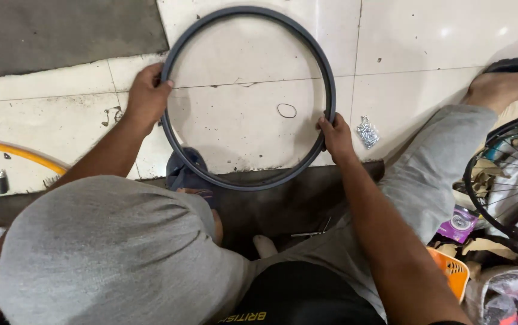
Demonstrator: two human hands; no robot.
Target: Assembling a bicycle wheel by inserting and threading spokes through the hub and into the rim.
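A bare dark grey bicycle wheel rim [248,12] without spokes is held flat above the tiled floor, in front of my raised knee in grey trousers [114,253]. My left hand [146,96] grips its left side, fingers curled over the edge. My right hand [335,137] grips its right side lower down. A small rubber band or ring [286,110] lies on the floor inside the rim's circle.
A small heap of shiny metal parts [367,132] lies on the tile right of the rim. A spoked black wheel [499,180] and clutter fill the right edge, with an orange basket [451,271] below. A yellow curved tube [18,153] lies at left. A dark mat [60,30] covers the top left.
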